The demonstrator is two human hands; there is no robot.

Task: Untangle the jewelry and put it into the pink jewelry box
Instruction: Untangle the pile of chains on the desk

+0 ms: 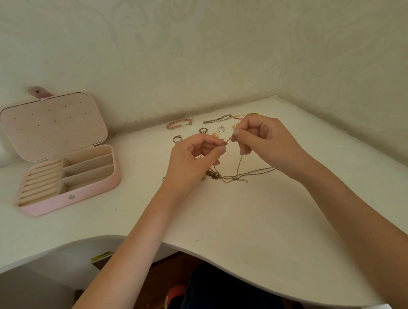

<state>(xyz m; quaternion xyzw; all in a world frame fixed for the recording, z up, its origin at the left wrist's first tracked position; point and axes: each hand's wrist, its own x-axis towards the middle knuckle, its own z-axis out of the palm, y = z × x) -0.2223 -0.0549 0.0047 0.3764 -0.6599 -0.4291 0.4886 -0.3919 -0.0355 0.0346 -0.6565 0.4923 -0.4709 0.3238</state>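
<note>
Gold chain [240, 173] tangle under separation, lifted at table [225, 212] centre.
Left hand [193, 157] and right hand [263, 137] each pinch a strand; pink jewelry box [64, 161] lies open and empty at nine o'clock; next, tease loops apart.

The jewelry box [67, 185] lies open on the table [249, 223], left of the tangled chains [237, 175]. Behind the chains lie rings [203, 130] and bracelets [179, 123].

A single wide-angle head camera looked forward and down, close over a white table [249, 223] filling mid-frame, with a wall corner across the top and the wearer's lap at the bottom edge.
</note>
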